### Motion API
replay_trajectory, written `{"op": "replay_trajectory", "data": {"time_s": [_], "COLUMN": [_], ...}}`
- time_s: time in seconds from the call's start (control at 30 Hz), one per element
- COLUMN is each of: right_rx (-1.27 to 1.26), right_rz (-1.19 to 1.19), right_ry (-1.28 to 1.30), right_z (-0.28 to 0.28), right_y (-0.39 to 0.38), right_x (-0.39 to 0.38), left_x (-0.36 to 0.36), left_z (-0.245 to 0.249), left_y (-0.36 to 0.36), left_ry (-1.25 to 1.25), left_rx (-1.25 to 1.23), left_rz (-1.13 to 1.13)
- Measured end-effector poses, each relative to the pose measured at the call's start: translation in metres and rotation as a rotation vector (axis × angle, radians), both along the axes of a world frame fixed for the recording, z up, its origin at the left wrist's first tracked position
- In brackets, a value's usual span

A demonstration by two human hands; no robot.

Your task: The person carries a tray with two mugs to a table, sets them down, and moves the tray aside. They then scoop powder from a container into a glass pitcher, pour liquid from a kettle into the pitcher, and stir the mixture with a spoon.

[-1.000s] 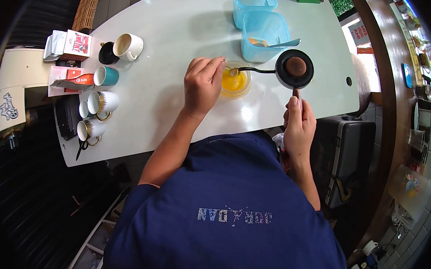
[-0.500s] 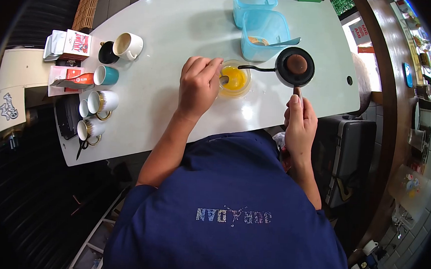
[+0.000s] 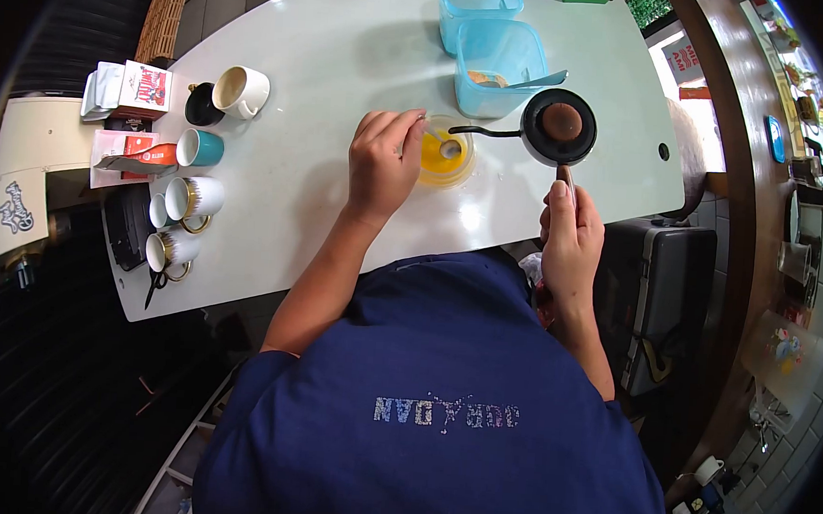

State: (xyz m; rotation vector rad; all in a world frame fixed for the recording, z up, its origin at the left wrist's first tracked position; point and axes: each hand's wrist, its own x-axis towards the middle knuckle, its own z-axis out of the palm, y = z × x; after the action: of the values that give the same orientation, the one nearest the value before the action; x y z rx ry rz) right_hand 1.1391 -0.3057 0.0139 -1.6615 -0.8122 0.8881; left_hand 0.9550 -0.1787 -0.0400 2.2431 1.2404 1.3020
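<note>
My left hand (image 3: 384,161) pinches a spoon (image 3: 451,149), whose head is over a clear bowl (image 3: 470,166) of yellow liquid (image 3: 433,167). That hand hides part of the bowl's left side. Closed around a slim brown-ended handle is my right hand (image 3: 573,234). The handle meets the near edge of a small round black pan (image 3: 532,137). A brown, rounded piece (image 3: 562,122) sits in the middle of the pan. From the pan's left side a thin black arm (image 3: 487,131) reaches over the bowl's rim.
Behind the bowl, a blue plastic tub (image 3: 483,96) has a utensil (image 3: 540,79) across it, with a second blue tub (image 3: 449,24) farther back. Several mugs, including a teal cup (image 3: 201,148), line the white table's (image 3: 319,72) left side. A dark case (image 3: 669,282) stands at right.
The spoon's head has shifted right and now shows more clearly over the yellow liquid. My right hand keeps its hold, and the pan stays nearly in place.
</note>
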Motion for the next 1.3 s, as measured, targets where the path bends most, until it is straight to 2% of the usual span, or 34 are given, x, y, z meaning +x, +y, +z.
{"op": "replay_trajectory", "data": {"time_s": [0.23, 0.3, 0.6, 0.93, 1.3], "right_rx": [0.01, 0.011, 0.023, 0.031, 0.03], "right_rz": [0.002, 0.005, 0.013, 0.015, 0.026], "right_ry": [0.002, 0.006, -0.03, -0.076, -0.072], "right_z": [-0.001, -0.003, -0.006, -0.009, -0.007], "right_y": [0.0, 0.0, -0.001, -0.001, -0.001], "right_x": [-0.003, -0.003, -0.004, -0.002, -0.004], "left_x": [-0.01, -0.011, -0.002, -0.002, -0.008], "left_z": [0.012, 0.014, 0.012, 0.009, 0.019], "left_y": [-0.003, -0.002, 0.0, 0.0, -0.001], "left_ry": [0.117, 0.169, 0.127, 0.083, 0.22], "left_rx": [-0.02, 0.06, 0.165, 0.136, 0.083], "left_rz": [-0.023, -0.031, -0.005, 0.012, -0.056]}}
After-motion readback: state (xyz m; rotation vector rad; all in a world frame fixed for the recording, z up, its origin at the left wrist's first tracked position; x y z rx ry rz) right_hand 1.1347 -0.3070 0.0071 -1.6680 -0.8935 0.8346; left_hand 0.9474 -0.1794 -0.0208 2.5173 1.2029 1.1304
